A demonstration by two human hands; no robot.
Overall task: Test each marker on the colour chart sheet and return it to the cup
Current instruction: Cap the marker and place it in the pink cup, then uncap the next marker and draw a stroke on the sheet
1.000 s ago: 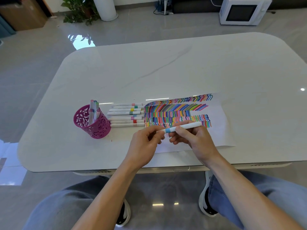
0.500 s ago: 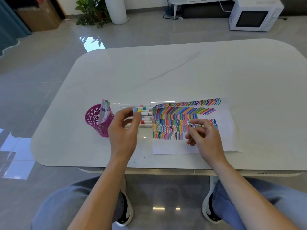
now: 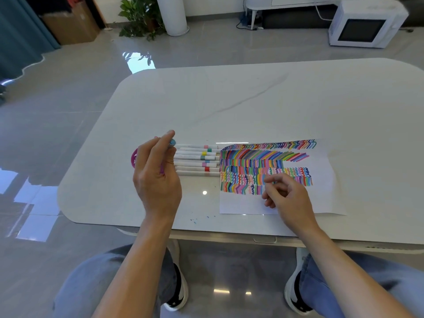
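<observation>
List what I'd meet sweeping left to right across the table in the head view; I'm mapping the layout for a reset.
pink cup → row of markers → colour chart sheet
</observation>
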